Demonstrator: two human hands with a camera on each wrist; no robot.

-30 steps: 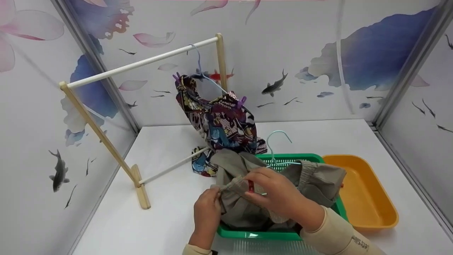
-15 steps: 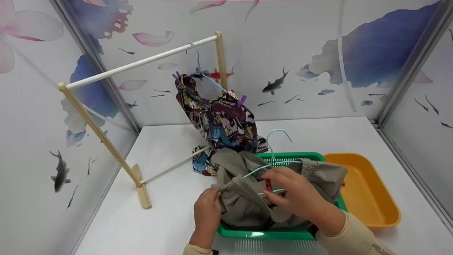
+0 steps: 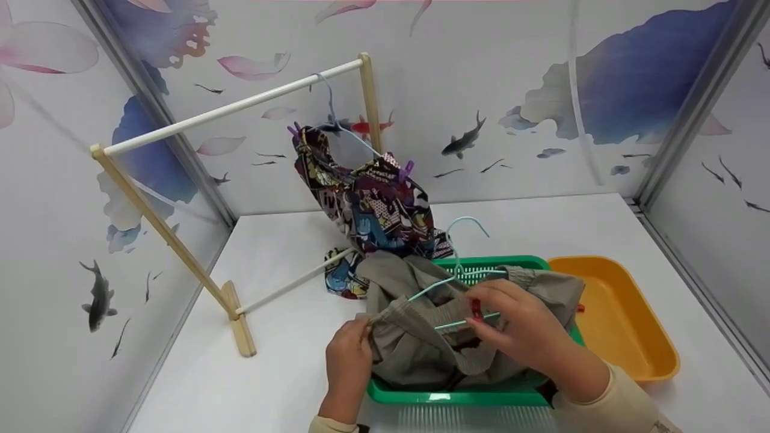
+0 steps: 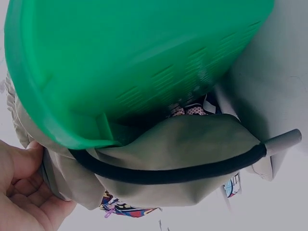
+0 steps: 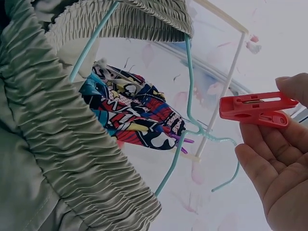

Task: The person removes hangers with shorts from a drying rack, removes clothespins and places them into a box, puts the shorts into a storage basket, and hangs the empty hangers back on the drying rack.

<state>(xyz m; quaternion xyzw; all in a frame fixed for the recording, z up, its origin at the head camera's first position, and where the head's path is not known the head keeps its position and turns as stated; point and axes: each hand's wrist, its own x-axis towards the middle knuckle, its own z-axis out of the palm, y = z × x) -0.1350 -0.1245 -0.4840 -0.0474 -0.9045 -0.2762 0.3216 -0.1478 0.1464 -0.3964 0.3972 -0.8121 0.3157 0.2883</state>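
Note:
Grey-green elastic-waist pants lie bunched over a green basket, with a mint hanger inside the waistband. At the waistband's left end, my left hand pinches the cloth; the left wrist view shows its thumb and fingers on the fabric. Between thumb and fingers, my right hand holds a red clothespin. The right wrist view shows that clothespin apart from the cloth and the hanger. The hanger's hook points up, away from the rack. Part of the waistband's right side is hidden behind my right hand.
A wooden rack with a white bar stands at the back left. On it hangs a patterned garment held by purple clothespins. A yellow tray sits right of the basket. White walls surround the table.
My right hand has moved right with the red clothespin, away from the waistband's left part, uncovering the hanger's left arm. The left hand keeps its pinch on the pants.

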